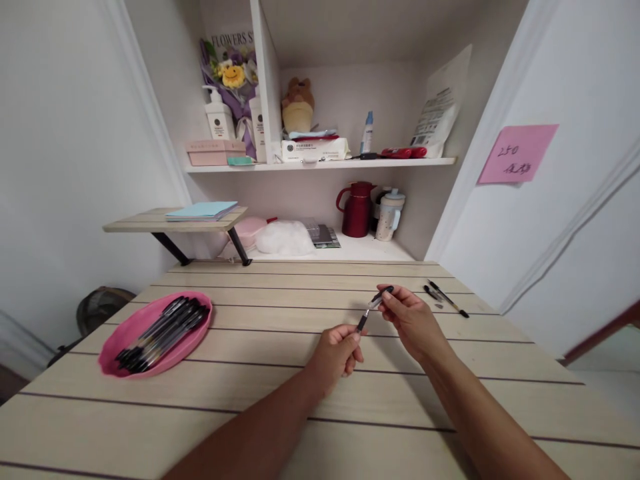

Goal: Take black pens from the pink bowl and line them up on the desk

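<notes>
My left hand (337,357) is closed around a pen (362,323), its dark grip and metal tip sticking up out of the fingers. Pinched between thumb and fingers of my right hand (409,319) is a black pen cap (381,295) with a clear part. The pen's tip meets or nearly meets the cap's opening; whether it is inside I cannot tell. On the left, a pink oval tray (111,343) holds a bundle of several black-and-clear pens (167,333). Beyond my right hand lie a pen (449,298) and a loose cap (433,293).
A small raised shelf (135,223) with blue paper (203,211) stands behind the tray. At the back are a white plastic bag (285,239), a red jug (357,210) and a pale cup (390,217). A pink note (519,155) is stuck on the right wall.
</notes>
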The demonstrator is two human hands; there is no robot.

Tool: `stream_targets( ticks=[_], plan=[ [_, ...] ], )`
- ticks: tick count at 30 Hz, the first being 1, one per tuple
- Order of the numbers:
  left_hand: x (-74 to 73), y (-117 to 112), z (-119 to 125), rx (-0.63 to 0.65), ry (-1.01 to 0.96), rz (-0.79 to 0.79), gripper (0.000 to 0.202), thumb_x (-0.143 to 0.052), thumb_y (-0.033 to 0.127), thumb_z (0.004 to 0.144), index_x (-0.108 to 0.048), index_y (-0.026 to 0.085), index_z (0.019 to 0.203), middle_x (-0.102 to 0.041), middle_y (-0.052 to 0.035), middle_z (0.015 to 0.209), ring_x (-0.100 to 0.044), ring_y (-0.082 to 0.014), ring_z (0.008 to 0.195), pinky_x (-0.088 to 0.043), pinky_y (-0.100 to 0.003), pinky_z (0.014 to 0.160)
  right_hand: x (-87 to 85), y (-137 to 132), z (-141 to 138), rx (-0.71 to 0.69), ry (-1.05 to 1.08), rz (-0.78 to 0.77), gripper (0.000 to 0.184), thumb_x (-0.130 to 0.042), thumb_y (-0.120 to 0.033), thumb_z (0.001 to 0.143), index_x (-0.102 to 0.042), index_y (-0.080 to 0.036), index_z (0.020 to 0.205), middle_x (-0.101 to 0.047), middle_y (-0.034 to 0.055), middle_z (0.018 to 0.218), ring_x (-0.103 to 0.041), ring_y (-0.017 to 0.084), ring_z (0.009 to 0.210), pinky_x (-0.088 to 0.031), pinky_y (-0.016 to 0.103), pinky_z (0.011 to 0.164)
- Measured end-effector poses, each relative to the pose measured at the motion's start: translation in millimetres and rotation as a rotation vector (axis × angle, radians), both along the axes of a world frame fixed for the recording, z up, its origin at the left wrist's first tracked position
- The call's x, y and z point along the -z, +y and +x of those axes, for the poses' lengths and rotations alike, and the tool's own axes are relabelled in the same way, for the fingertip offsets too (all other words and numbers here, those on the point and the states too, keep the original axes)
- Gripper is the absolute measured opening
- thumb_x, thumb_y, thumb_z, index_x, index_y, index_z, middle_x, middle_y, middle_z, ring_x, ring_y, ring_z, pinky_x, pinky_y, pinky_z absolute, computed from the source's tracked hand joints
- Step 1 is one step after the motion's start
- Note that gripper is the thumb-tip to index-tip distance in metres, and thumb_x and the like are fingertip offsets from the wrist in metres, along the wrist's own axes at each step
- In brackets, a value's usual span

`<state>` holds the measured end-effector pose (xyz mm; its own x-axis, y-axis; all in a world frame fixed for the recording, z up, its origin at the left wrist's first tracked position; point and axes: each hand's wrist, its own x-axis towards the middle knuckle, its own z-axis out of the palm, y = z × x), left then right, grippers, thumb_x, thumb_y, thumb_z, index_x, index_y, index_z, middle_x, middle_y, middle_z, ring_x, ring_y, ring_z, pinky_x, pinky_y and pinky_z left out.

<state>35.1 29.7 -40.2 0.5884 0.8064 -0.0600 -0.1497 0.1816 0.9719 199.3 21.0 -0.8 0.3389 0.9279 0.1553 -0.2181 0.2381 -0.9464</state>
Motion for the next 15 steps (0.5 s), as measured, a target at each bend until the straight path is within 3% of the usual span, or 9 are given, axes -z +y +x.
stream_targets(
  ticks=[11,15],
  plan=[
    [-2.1,-0.6,1.1,-0.01,0.058,-0.032,0.028,-0.049,0.029,0.072,-0.061,0.012,0.091,-0.053,0.0025,0.058,-0.038,-0.0027,0.034,-0.022,-0.017,0.034,6.2,-7.0,-9.7,-0.159,-0.211,-0.115,0.032,-0.067,-0.041,0.064,-0.062,-0.017,0.085,-0.052,-0.0021,0.062,-0.041,0.008,0.051,-0.03,0.022,0.046],
    [0.5,-1.3,1.3,-0.028,0.028,-0.039,0.026,-0.052,0.031,0.07,-0.06,0.012,0.085,-0.054,0.0016,0.06,-0.039,-0.0029,0.036,-0.023,-0.017,0.035,10.8,-6.7,-12.8,-0.203,-0.228,-0.131,0.032,-0.067,-0.043,0.064,-0.061,-0.017,0.08,-0.051,-0.0029,0.057,-0.041,0.008,0.049,-0.029,0.022,0.045]
  ],
)
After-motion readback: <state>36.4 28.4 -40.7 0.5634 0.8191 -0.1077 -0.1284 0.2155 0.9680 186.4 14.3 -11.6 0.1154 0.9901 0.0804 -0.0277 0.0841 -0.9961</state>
